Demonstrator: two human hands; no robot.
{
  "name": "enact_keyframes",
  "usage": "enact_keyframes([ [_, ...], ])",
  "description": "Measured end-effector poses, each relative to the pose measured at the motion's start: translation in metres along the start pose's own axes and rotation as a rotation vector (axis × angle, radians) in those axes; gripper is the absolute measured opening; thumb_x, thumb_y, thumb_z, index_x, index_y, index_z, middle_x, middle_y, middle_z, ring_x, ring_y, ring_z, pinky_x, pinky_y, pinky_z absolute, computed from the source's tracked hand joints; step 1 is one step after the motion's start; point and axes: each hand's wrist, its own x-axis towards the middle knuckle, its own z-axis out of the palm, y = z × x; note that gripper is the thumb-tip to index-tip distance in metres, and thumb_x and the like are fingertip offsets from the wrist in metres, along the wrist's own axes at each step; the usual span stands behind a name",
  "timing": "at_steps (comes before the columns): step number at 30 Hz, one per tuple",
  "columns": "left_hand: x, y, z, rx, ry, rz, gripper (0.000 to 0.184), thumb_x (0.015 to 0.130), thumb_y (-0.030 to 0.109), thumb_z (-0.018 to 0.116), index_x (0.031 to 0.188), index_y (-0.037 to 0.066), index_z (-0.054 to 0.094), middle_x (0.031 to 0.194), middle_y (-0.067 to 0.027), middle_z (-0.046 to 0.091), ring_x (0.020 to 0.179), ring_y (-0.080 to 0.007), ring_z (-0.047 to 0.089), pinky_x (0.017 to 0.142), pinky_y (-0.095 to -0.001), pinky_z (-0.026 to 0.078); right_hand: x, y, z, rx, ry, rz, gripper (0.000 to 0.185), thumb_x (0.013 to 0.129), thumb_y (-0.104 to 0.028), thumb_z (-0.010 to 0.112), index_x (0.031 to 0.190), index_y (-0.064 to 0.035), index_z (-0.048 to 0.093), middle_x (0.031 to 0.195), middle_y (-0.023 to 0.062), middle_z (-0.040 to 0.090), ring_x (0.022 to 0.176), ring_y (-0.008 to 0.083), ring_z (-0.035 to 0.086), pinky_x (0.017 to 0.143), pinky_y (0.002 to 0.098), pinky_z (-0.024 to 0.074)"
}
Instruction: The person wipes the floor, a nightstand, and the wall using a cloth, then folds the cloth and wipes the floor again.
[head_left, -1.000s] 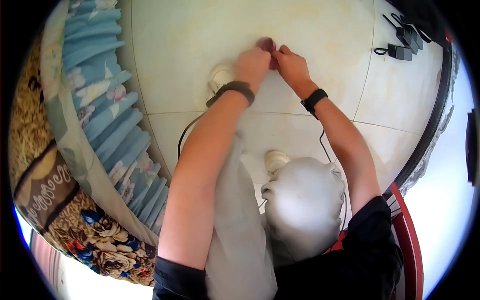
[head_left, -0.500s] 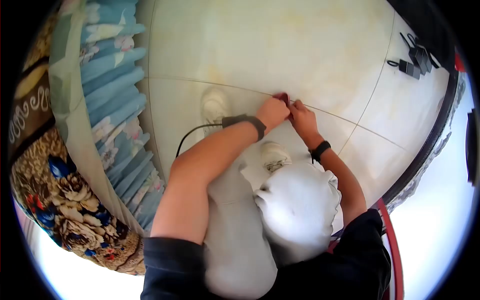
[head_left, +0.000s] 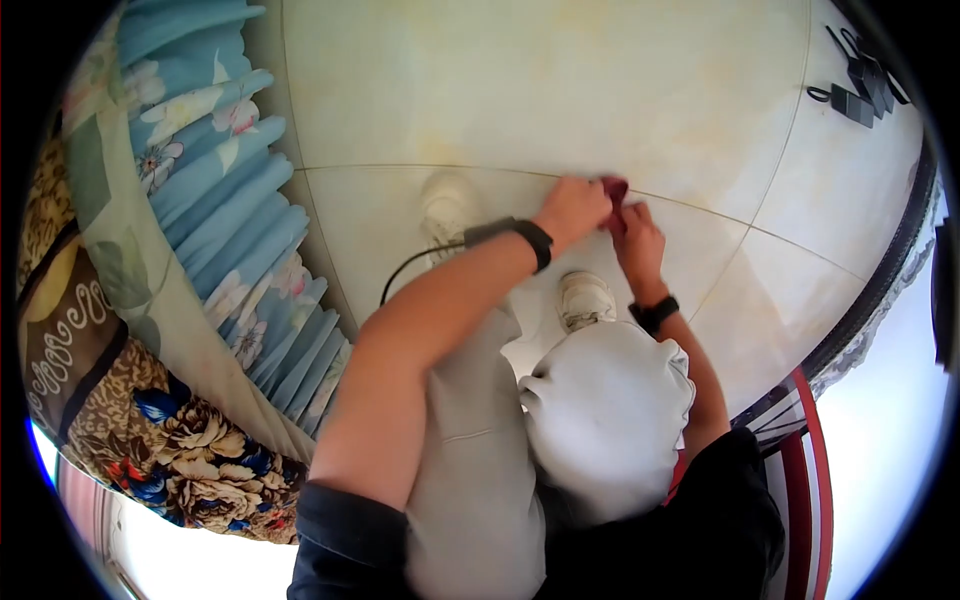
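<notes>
Between my two hands is a small dark red object [head_left: 617, 188], perhaps soft or folded; its kind cannot be made out. My left hand [head_left: 577, 210] is closed on its near left side, knuckles up, covering part of it. On the lower right edge, the fingers of my right hand [head_left: 640, 243] pinch it. Both hands are in front of my shoes, above the tiled floor. A black band with a small dark box [head_left: 490, 232] and a cable sits at my left wrist, and a black band [head_left: 654, 315] circles the right one.
Pale floor tiles [head_left: 480, 90] spread ahead. A blue flowered curtain [head_left: 215, 180] and a patterned cover [head_left: 190, 440] hang at the left. Several black devices with loops [head_left: 853, 105] lie at the upper right. Red bars [head_left: 815, 480] stand at the lower right. My white shoes [head_left: 585, 300] are below the hands.
The whole view has shifted, so the hands, floor lines and black devices sit further right. Both hands keep hold of the dark red object, with little change in grip.
</notes>
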Motion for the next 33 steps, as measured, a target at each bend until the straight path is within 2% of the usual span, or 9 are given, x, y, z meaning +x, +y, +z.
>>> enact_keyframes([
  [4, -0.002, -0.072, -0.061, -0.063, 0.298, -0.248, 0.005, 0.078, 0.014, 0.065, 0.079, 0.01, 0.068, 0.086, -0.0104, 0.068, 0.081, -0.0276, 0.068, 0.065, -0.041, 0.054, 0.104, -0.056, -0.009, 0.065, 0.09, -0.069, 0.015, 0.081, -0.008, 0.069, 0.095, -0.0082, 0.065, 0.093, 0.0078, 0.06, 0.076, 0.0334, 0.063, 0.064, 0.0424, 0.0516],
  [8, -0.027, -0.133, -0.091, 0.135, 0.568, -0.429, 0.007, 0.082, 0.011, 0.059, 0.084, 0.012, 0.066, 0.088, -0.0093, 0.065, 0.084, -0.0291, 0.067, 0.068, -0.0432, 0.053, 0.188, -0.114, 0.008, 0.03, 0.144, -0.218, 0.019, 0.08, -0.007, 0.067, 0.098, -0.0102, 0.067, 0.095, 0.0075, 0.061, 0.08, 0.0322, 0.064, 0.066, 0.0424, 0.0524],
  [15, -0.132, -0.178, -0.077, -0.064, 0.585, -0.696, 0.012, 0.087, 0.016, 0.056, 0.092, 0.011, 0.065, 0.093, -0.0136, 0.066, 0.087, -0.0353, 0.064, 0.074, -0.0452, 0.051, 0.186, -0.224, 0.072, -0.056, 0.103, -0.481, 0.012, 0.081, -0.003, 0.057, 0.089, -0.0049, 0.066, 0.096, 0.0128, 0.059, 0.087, 0.0312, 0.066, 0.069, 0.0431, 0.0563],
  [17, -0.157, -0.154, -0.072, -0.214, 0.537, -0.798, 0.011, 0.086, 0.017, 0.057, 0.091, 0.011, 0.065, 0.093, -0.0137, 0.067, 0.087, -0.0358, 0.064, 0.074, -0.0456, 0.051, 0.163, -0.228, 0.075, -0.099, -0.074, -0.501, 0.013, 0.084, -0.008, 0.056, 0.093, -0.0087, 0.066, 0.102, 0.0121, 0.06, 0.096, 0.0294, 0.063, 0.074, 0.0424, 0.0544],
  [20, -0.157, -0.124, -0.066, -0.201, 0.469, -0.728, 0.013, 0.087, 0.02, 0.056, 0.089, 0.011, 0.065, 0.092, -0.0146, 0.067, 0.087, -0.0347, 0.065, 0.073, -0.0447, 0.051, 0.136, -0.204, 0.063, -0.032, -0.062, -0.546, 0.018, 0.082, -0.006, 0.058, 0.098, -0.0118, 0.065, 0.096, 0.0093, 0.058, 0.087, 0.0287, 0.064, 0.068, 0.0413, 0.0551],
  [22, -0.137, -0.123, -0.035, -0.244, 0.488, -0.596, 0.021, 0.09, 0.02, 0.054, 0.102, 0.01, 0.068, 0.099, -0.0124, 0.07, 0.085, -0.033, 0.068, 0.069, -0.0443, 0.055, 0.119, -0.172, 0.06, -0.037, -0.074, -0.499, 0.022, 0.082, -0.005, 0.059, 0.101, -0.0137, 0.065, 0.094, 0.0078, 0.057, 0.082, 0.0284, 0.064, 0.065, 0.0407, 0.0548],
  [24, -0.109, -0.1, -0.027, -0.048, 0.191, -0.544, 0.016, 0.085, 0.017, 0.059, 0.093, 0.01, 0.071, 0.097, -0.0122, 0.071, 0.08, -0.0285, 0.07, 0.066, -0.0422, 0.056, 0.097, -0.133, 0.054, -0.089, -0.125, -0.423, 0.02, 0.082, -0.005, 0.06, 0.1, -0.0131, 0.064, 0.094, 0.0077, 0.057, 0.081, 0.0286, 0.064, 0.064, 0.041, 0.054],
  [28, -0.096, -0.039, -0.01, -0.07, 0.1, -0.297, 0.011, 0.078, 0.016, 0.064, 0.074, 0.011, 0.072, 0.084, -0.0096, 0.071, 0.076, -0.0246, 0.07, 0.064, -0.0391, 0.056, 0.03, -0.078, 0.03, -0.057, -0.214, -0.328, 0.013, 0.08, -0.006, 0.066, 0.092, -0.0098, 0.063, 0.092, 0.0088, 0.057, 0.078, 0.0301, 0.063, 0.061, 0.0416, 0.0529],
  [33, -0.095, -0.021, 0.041, 0.037, 0.189, -0.155, 0.008, 0.077, 0.016, 0.065, 0.075, 0.012, 0.072, 0.08, -0.0084, 0.07, 0.074, -0.0238, 0.07, 0.06, -0.037, 0.055, -0.01, -0.062, 0.041, 0.028, -0.161, -0.268, 0.016, 0.079, -0.008, 0.068, 0.094, -0.0133, 0.066, 0.093, 0.0038, 0.057, 0.075, 0.0249, 0.064, 0.059, 0.0378, 0.0533],
])
